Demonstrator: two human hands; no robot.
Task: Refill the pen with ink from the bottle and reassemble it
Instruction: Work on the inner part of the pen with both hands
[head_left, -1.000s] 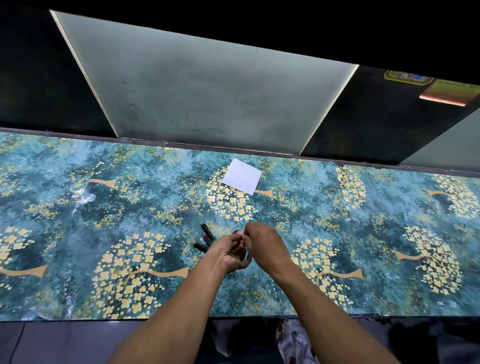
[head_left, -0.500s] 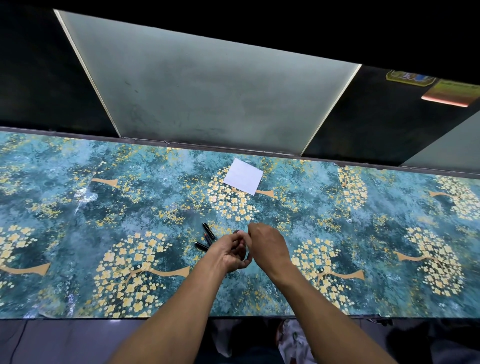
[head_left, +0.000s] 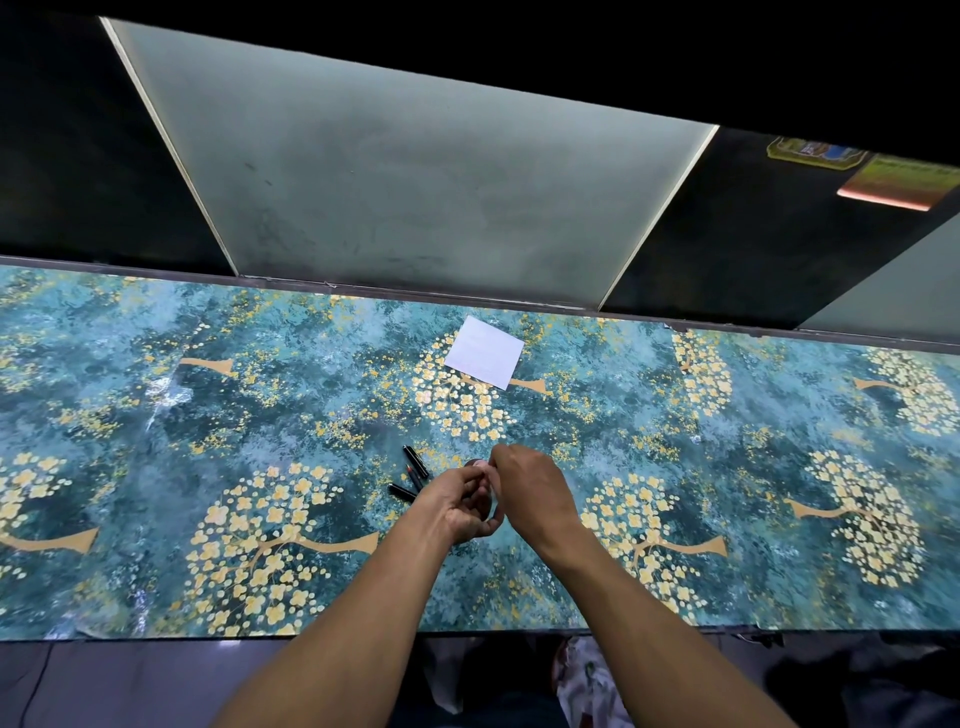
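Observation:
My left hand (head_left: 457, 506) and my right hand (head_left: 527, 493) meet over the table's middle, fingers closed around a small dark object (head_left: 475, 462) that is mostly hidden; it looks like the ink bottle. The left hand cups it from the side. The right hand's fingertips pinch at its top. Just left of the hands lie three dark pen parts on the table: a black piece (head_left: 416, 460), a thin piece with a red tip (head_left: 414, 479) and a short black piece (head_left: 401, 492).
A white square of paper (head_left: 484, 352) lies farther back on the teal, gold-flowered tablecloth (head_left: 260, 415). A dark wall with a pale panel (head_left: 415, 171) rises behind the table. The table's front edge (head_left: 208, 638) runs just above my lap.
Both hands have stayed together at the same spot, with only small shifts of the fingers. The pen parts and the paper have not moved.

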